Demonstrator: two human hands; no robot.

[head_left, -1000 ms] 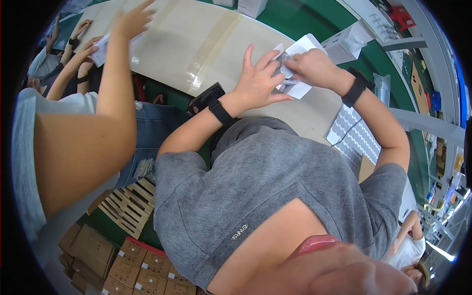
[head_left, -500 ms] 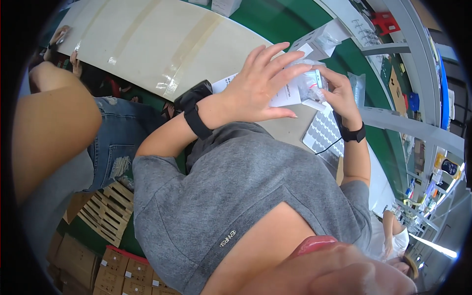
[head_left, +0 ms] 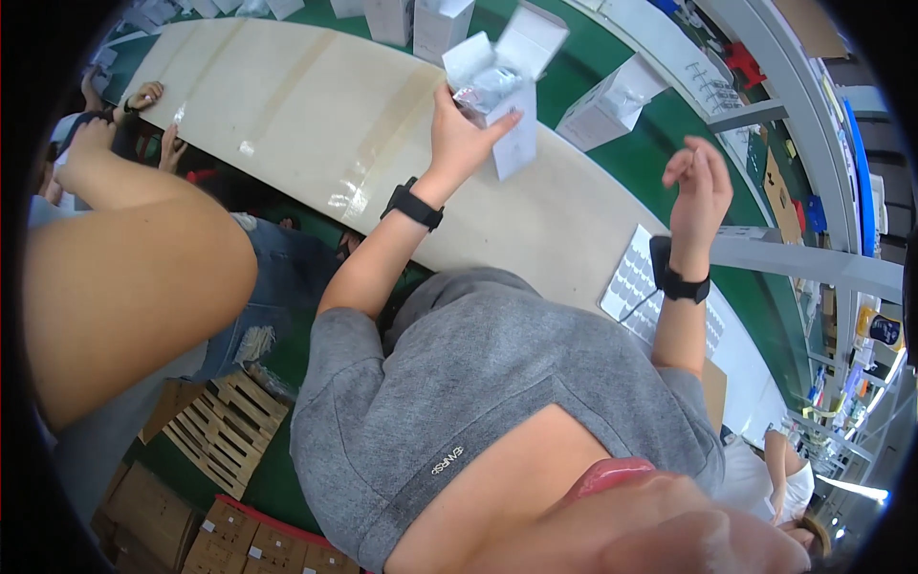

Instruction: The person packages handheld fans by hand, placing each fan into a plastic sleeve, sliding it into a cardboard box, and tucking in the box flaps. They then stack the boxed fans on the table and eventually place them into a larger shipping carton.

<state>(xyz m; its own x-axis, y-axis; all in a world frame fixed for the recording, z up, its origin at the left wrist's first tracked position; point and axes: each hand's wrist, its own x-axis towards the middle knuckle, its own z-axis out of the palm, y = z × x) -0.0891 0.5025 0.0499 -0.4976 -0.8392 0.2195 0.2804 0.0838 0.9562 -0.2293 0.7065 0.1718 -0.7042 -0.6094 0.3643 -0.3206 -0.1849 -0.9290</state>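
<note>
My left hand (head_left: pixel 464 139) is closed around a white cardboard box (head_left: pixel 517 143) held over the far edge of the table. The box's top flaps stand up. In its mouth sits a clear plastic bag (head_left: pixel 490 88) with something inside that I cannot make out. Off to the right, my right hand (head_left: pixel 701 187) is raised above the table's far side, its fingers loosely bent and apart, with nothing visible in them. Below that hand lies a white sheet with rows of grey labels (head_left: pixel 633 273).
Another white box (head_left: pixel 612 105) stands on the green surface beyond the pale table (head_left: pixel 545 234), with more white boxes (head_left: pixel 440 29) farther left. A grey metal rail (head_left: pixel 803 263) runs at right. A co-worker's arm (head_left: pixel 143 258) is close on my left. Brown cartons (head_left: pixel 239 540) sit lower left.
My hands have moved apart. The left now grips the white box farther away, with the plastic bag in its mouth. My right hand has let go of the bag and risen slightly.
</note>
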